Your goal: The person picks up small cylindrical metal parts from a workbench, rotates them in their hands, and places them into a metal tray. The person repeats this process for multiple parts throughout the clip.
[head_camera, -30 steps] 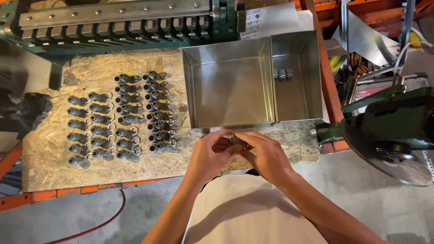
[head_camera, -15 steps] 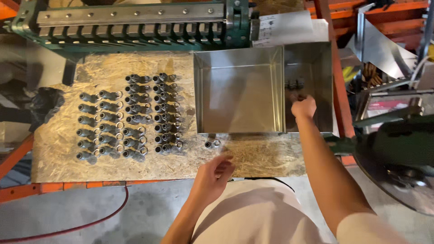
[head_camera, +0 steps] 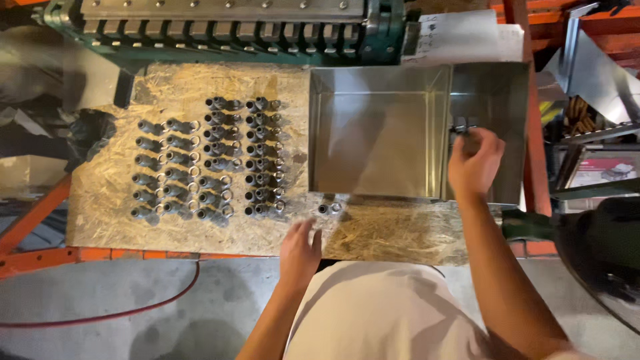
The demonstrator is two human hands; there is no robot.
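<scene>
Setting: workshop bench, a chipboard top (head_camera: 200, 87) on orange racking, green machine (head_camera: 227, 27) along the far edge.
Right hand: right hand (head_camera: 475, 163) reaches into the narrow right compartment of the steel tray (head_camera: 380, 187); fingers curled close around a small dark fitting (head_camera: 462, 125) at the fingertips. Whether it is gripped or only touched, I cannot tell.
Left hand: left hand (head_camera: 299, 250) lies at the near edge of the board, fingers loosely spread, holding nothing.
Nearest to left hand: loose pair (head_camera: 329, 208) of small fittings on the board, just beyond the fingertips, just in front of the tray's near wall.
Tray: large left compartment shows bare metal; the right compartment holds the fitting at the hand.
Rows: sorted fittings (head_camera: 207, 160) stand in columns on the left of the board, well apart from both hands.
Floor: red hose (head_camera: 133, 313) trails below the bench.
Risk 1: the loose pair sits near the board's front; a sweep of the left hand could, in my judgement, roll it off.
Risk 2: a pinch with fingertips only may drop the fitting back into the tray.
Risk 3: a forearm crossing leftward could topple the close-set rows.
</scene>
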